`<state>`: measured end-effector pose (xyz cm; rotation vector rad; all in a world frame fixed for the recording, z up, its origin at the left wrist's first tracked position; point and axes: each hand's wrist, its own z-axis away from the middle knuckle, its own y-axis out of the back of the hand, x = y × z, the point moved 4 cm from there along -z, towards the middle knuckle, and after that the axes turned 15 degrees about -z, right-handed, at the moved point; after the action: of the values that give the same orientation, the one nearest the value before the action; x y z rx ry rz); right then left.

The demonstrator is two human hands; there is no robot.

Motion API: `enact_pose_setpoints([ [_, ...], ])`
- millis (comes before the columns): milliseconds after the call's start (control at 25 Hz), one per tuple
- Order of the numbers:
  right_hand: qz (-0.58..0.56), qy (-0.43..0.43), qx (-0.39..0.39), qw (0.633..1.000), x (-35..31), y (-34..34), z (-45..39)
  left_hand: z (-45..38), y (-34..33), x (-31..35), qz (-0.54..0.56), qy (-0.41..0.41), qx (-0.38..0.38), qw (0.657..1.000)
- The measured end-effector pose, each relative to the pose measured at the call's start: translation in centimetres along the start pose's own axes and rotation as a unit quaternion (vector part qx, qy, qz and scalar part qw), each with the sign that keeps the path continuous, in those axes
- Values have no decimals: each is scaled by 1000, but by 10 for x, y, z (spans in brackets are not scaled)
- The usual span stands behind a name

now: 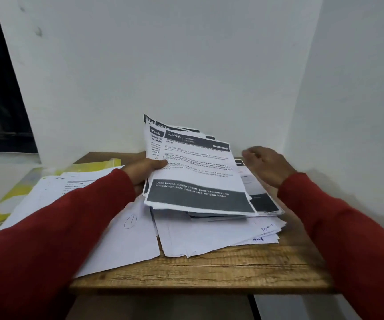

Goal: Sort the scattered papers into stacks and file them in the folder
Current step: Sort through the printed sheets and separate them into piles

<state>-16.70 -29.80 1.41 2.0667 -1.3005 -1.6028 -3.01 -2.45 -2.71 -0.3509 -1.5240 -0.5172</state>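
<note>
A: How is the printed sheaf [193, 172] expected to handle?

B: Light, floppy, easily fanned. It is held above the table [209, 266] at its left edge by the left hand [145, 169]; the right hand [264, 165] hovers relaxed, holding nothing. Support beneath is advised.

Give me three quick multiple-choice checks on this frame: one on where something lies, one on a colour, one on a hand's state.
1. Where is the yellow folder?
A. On the left, partly under loose papers
B. In the right hand
C. On the floor

2. What colour are the sleeves?
A. Blue
B. Red
C. Grey

3. What is the left hand doing?
A. Hanging idle
B. Pressing flat on the table
C. Gripping the printed bundle

Answers:
1 A: its yellow edges stick out from beneath the loose papers at the table's left.
2 B: both forearms are in red.
3 C: its thumb lies on the top sheet of the printed bundle, while the right hand hovers, holding nothing.
</note>
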Motion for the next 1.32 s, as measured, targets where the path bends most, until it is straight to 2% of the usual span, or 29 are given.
enact_pose_setpoints([
  [40, 36, -55, -15, 998, 19, 2, -5, -6, -7, 6, -6, -1, 7, 1000],
  [80, 22, -68, -39, 997, 35, 2, -6, -10, -15, 12, -23, -1, 21, 1000],
  [200, -170, -42, -50, 983, 42, 3, 9, -22, -51, 13, -93, 26, 14, 995],
  [280, -255, -96, -43, 961, 49, 1, 14, -36, -70, 6, -178, 44, 17, 983],
  [320, -230, -120, -51, 964, 54, -1, 14, -40, -75, 6, -256, 38, 25, 966],
  [400, -104, -133, -61, 984, 69, -3, 7, -33, -78, 13, -433, 29, 65, 899],
  [480, -52, -145, -59, 986, 77, -5, 3, -35, -78, 17, -515, 37, 54, 854],
  [560, -71, -150, -66, 984, 80, -7, 0, -28, -79, 24, -546, 69, 42, 834],
  [640, -105, -144, -73, 981, 81, -12, 0, -32, -78, 25, -548, 77, 46, 832],
  [680, -132, -145, -71, 978, 81, -14, 0, -40, -74, 19, -532, 79, 46, 842],
  [800, -176, -143, -69, 972, 77, -15, 4, -45, -77, 10, -382, 98, 12, 919],
  [840, -183, -142, -64, 971, 79, -15, 4, -47, -78, 8, -342, 98, 12, 934],
  [880, -201, -142, -56, 968, 82, -16, 2, -46, -81, 10, -331, 89, 27, 939],
  [960, -241, -153, -44, 957, 86, -14, 2, -46, -79, 11, -388, 79, 98, 913],
  [1000, -256, -165, -40, 952, 87, -13, 3, -43, -81, 10, -379, 83, 92, 917],
  [1040, -277, -178, -36, 944, 90, -12, 3, -41, -83, 8, -338, 76, 75, 935],
  [1120, -351, -187, -27, 917, 84, -9, 5, -41, -82, 10, -243, 12, 82, 966],
  [1160, -396, -174, -25, 901, 77, -6, 6, -38, -79, 17, -208, -34, 114, 971],
  [1240, -449, -127, -10, 885, 61, 1, 7, -25, -78, 38, -169, -146, 162, 961],
  [1320, -457, -59, 20, 887, 38, 14, 8, -9, -79, 67, -157, -234, 179, 943],
])
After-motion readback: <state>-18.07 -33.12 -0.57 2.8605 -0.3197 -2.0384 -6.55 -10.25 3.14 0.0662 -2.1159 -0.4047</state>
